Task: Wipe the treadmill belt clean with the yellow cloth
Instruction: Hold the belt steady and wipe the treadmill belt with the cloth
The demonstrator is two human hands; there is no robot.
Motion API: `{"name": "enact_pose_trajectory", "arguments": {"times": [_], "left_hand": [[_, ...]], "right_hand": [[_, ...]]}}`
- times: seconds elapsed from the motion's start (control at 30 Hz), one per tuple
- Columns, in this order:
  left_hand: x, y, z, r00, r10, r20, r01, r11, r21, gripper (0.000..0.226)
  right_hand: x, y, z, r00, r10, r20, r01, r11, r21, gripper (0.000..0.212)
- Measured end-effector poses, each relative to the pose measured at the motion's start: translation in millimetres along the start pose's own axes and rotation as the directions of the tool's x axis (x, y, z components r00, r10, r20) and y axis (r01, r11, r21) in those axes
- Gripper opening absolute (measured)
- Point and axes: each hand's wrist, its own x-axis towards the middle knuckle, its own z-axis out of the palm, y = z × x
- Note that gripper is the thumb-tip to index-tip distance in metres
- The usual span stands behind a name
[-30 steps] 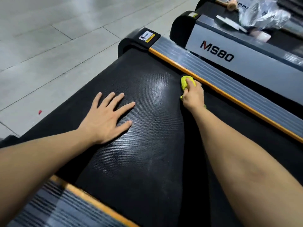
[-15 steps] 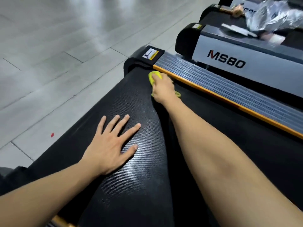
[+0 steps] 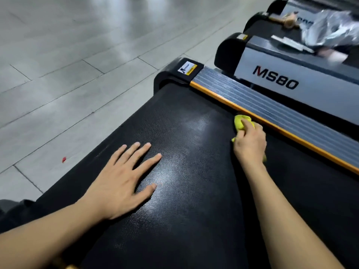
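- Nearest to me, my two bare forearms reach forward over the treadmill belt (image 3: 194, 191), a black, fine-dotted surface whose long axis runs from the lower right of my view up toward the far left end.
- My left hand (image 3: 124, 179) lies flat on the belt, palm down, fingers straight and spread, pointing up and to the right; it grasps nothing.
- A pale sheen shows on the belt just past those fingertips.
- My right hand (image 3: 249, 142) is farther along, near the belt's right edge, fingers curled down over the yellow cloth (image 3: 240, 122) and pressing it onto the belt.
- The cloth is bunched into a lump; most of it pokes out ahead of my fingers, pointing toward the belt's far end, with a small scrap showing at the thumb side and another by the wrist.
- The cloth sits just beside the orange trim (image 3: 272, 127), which runs parallel to the belt; I cannot tell whether they touch.
- Beyond the trim lies the ribbed grey side rail (image 3: 281, 111), ending in a black end cap (image 3: 174, 74) with a yellow-and-white sticker (image 3: 187, 68).
- Farther right stands a second treadmill (image 3: 291, 74) marked "MS80", with crumpled clear plastic (image 3: 330, 30) on it, blurred.
- To the left, a grey tiled floor (image 3: 77, 65) carries a small red speck (image 3: 64, 159).
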Motion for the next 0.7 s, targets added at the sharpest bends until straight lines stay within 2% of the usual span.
{"name": "enact_pose_trajectory", "arguments": {"times": [0.07, 0.17, 0.3, 0.4, 0.5, 0.53, 0.6, 0.7], "left_hand": [[-7.1, -7.5, -0.3, 1.000, -0.007, -0.009, 0.007, 1.000, 0.001, 0.070], [-7.0, -5.9, 1.8, 1.000, -0.024, -0.012, 0.024, 1.000, 0.007, 0.071], [-7.6, -5.1, -1.0, 1.000, -0.023, -0.013, 0.023, 1.000, -0.002, 0.070], [-6.8, -5.7, -1.4, 0.999, -0.029, -0.026, 0.029, 1.000, -0.004, 0.069], [-8.2, -8.9, -3.1, 1.000, -0.019, -0.010, 0.018, 0.999, -0.031, 0.068], [-7.6, -8.2, -4.3, 1.000, -0.019, -0.019, 0.018, 0.999, -0.040, 0.068], [-8.0, -7.2, -5.6, 0.999, -0.024, -0.022, 0.023, 0.999, -0.041, 0.067], [-9.3, -5.6, -3.1, 0.999, -0.022, -0.023, 0.021, 0.999, -0.045, 0.068]], "right_hand": [[6.3, -10.6, 11.5, 1.000, -0.002, -0.001, 0.002, 1.000, 0.021, 0.037], [20.9, -67.4, 35.1, 0.981, -0.168, 0.097, 0.165, 0.986, 0.035, 0.035], [28.9, -170.5, 70.8, 0.874, -0.413, 0.257, 0.408, 0.910, 0.076, 0.040], [33.2, -208.4, 84.1, 0.814, -0.475, 0.334, 0.454, 0.879, 0.142, 0.040], [29.0, -188.9, 76.2, 0.796, -0.497, 0.347, 0.454, 0.868, 0.202, 0.044], [23.4, -170.1, 69.4, 0.808, -0.486, 0.331, 0.440, 0.873, 0.208, 0.045], [14.7, -120.0, 53.4, 0.884, -0.382, 0.269, 0.344, 0.922, 0.178, 0.046], [-5.3, -35.4, 17.0, 0.981, -0.137, 0.139, 0.117, 0.983, 0.142, 0.046]]}}
